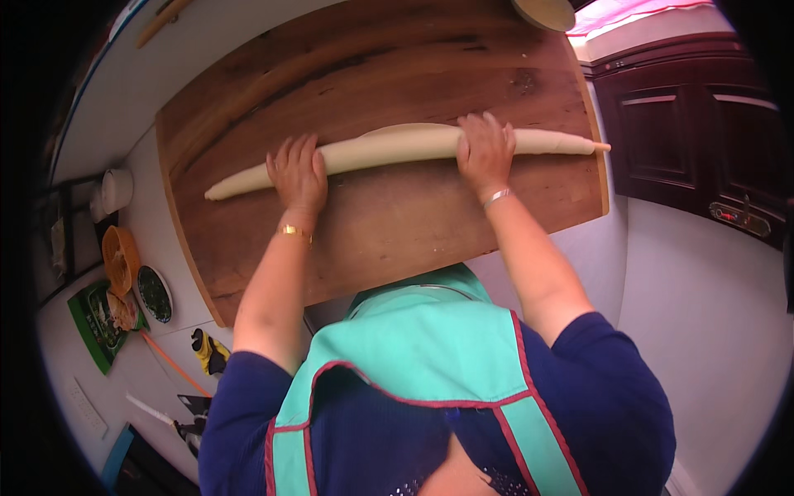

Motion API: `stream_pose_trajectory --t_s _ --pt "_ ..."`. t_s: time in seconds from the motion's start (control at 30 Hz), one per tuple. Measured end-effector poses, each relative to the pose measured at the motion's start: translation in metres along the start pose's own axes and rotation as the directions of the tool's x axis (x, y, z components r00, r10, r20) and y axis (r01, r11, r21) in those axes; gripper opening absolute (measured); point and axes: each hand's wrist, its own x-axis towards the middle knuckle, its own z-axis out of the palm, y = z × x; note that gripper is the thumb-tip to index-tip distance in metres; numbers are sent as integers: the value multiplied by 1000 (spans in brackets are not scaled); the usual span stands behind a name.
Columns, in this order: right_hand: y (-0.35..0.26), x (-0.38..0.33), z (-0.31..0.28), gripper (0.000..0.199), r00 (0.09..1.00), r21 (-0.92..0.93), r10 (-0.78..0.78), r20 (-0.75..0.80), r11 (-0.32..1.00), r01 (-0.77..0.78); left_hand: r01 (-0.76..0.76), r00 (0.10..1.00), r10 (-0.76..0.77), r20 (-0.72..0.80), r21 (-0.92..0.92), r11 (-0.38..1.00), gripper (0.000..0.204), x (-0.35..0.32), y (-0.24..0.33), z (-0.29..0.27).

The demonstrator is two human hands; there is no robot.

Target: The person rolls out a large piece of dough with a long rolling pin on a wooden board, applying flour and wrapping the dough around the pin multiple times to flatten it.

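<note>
Left hand, right hand lie unclenched — palms down on long cream dough roll, atop brown wooden board.

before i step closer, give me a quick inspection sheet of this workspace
surface: brown wooden board, dark streaks, a few pale specks
job's things: pale dough wrapped around a thin rod, whose tip shows at the right
clutter: orange basket, dark bowl with a pale rim and green bag, off the board at left
hands: left hand and right hand lie over the dough, fingers extended
cables: orange strip at lower left; cannot tell whether it is one
surroundings: dark red door panels at right
</note>
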Motion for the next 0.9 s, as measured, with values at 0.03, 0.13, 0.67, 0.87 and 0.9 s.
stream_pose_trajectory --t_s 0.03,0.13,0.67,0.87,0.9 --pt "1 18 8 19 1000 14 -8 -2 1000 8 10 1000 -10 -3 13 1000 34 17 -12 7" --pt "0 101 41 21 957 -84 87 277 994 -66 31 999 -30 -20 51 998 36 80 -46 23" --pt "64 148 93 28 995 -77 86 50 994 -82 78 988 -74 -133 25 997 33 143 -131 52" --pt "74 188 113 27 986 -163 84 142 985 -61 79 995 -85 54 100 992 28 180 -149 53" --pt "71 187 114 27 987 -154 83 137 986 -62 35 999 -37 20 71 997 28 181 -150 56"
